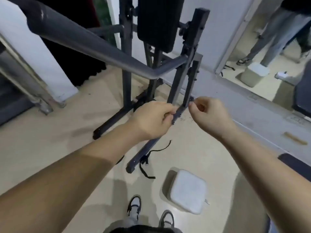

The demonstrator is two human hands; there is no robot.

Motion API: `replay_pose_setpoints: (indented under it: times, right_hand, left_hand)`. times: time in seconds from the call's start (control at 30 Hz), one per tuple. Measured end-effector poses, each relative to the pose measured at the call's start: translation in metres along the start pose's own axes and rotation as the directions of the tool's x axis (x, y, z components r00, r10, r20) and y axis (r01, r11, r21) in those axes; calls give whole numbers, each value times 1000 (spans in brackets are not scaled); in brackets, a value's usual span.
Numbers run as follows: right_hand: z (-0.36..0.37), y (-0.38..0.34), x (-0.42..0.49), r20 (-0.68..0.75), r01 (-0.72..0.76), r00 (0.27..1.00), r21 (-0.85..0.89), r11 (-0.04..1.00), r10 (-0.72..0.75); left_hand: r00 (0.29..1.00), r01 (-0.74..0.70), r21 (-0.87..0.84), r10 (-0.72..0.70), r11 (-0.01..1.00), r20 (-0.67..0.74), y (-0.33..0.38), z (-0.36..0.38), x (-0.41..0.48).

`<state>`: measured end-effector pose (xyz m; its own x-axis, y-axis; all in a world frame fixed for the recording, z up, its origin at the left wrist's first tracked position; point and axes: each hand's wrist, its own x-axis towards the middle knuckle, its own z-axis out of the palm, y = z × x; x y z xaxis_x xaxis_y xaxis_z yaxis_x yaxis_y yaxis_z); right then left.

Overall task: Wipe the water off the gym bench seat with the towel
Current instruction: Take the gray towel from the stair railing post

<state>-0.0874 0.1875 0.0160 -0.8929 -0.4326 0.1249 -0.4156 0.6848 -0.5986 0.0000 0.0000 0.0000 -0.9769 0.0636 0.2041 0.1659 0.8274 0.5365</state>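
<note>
No towel shows in the head view. A black padded bench cushion stands upright at the top centre, mounted on a dark metal frame; I cannot make out water on it. My left hand and my right hand are held side by side in front of the frame's lower uprights. Both have their fingers curled closed, and nothing is visible in either. The left hand's fingertips overlap a frame bar; whether they touch it I cannot tell.
A thick grey bar crosses diagonally from the upper left. A white square container sits on the beige floor near my shoes. Black straps lie by the frame's foot. A mirror fills the right wall. A dark pad edge shows at the right.
</note>
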Motion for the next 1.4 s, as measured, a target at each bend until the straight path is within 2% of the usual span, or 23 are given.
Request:
replay_pose_setpoints:
  times: [0.1, 0.23, 0.33, 0.5, 0.57, 0.7, 0.83, 0.97, 1.07, 1.17, 1.4]
  right_hand:
    - [33, -16, 3, 169, 34, 985, 32, 999, -39]
    - [86, -54, 3, 367, 86, 921, 134, 987, -130]
    - [125, -91, 2, 468, 39, 871, 236, 971, -149]
    - [195, -169, 13, 561, -1, 808, 309, 951, -181]
    - [229, -204, 24, 576, -45, 798, 350, 936, -177]
    - [306, -284, 49, 622, -221, 779, 389, 894, -77]
    - [365, -374, 79, 653, -426, 756, 441, 790, 43]
    - [408, -446, 121, 648, -466, 757, 442, 766, 86]
    - [439, -482, 161, 638, -481, 760, 429, 765, 121]
    - [472, -512, 206, 633, -498, 762, 438, 749, 137]
    - [572, -600, 355, 630, -490, 771, 495, 718, 92]
  left_hand:
    - [978, 173, -54, -178, 983, -106, -18, -3, -40]
    - [893, 429, -113, -439, 896, -101, -47, -10, -100]
    - [826, 528, -196, -553, 826, -105, -79, -24, -142]
    - [715, 602, -336, -676, 725, -178, -145, -66, -198]
    - [693, 607, -381, -699, 697, -176, -182, -89, -215]
    - [621, 626, -444, -754, 641, -213, -268, -145, -251]
    - [555, 589, -542, -788, 599, -267, -346, -206, -279]
    - [498, 613, -568, -827, 549, -262, -429, -257, -280]
    - [490, 609, -569, -826, 553, -279, -490, -293, -265]
    - [516, 607, -563, -817, 561, -258, -550, -331, -241]
    - [556, 597, -506, -776, 622, -298, -709, -417, -177]
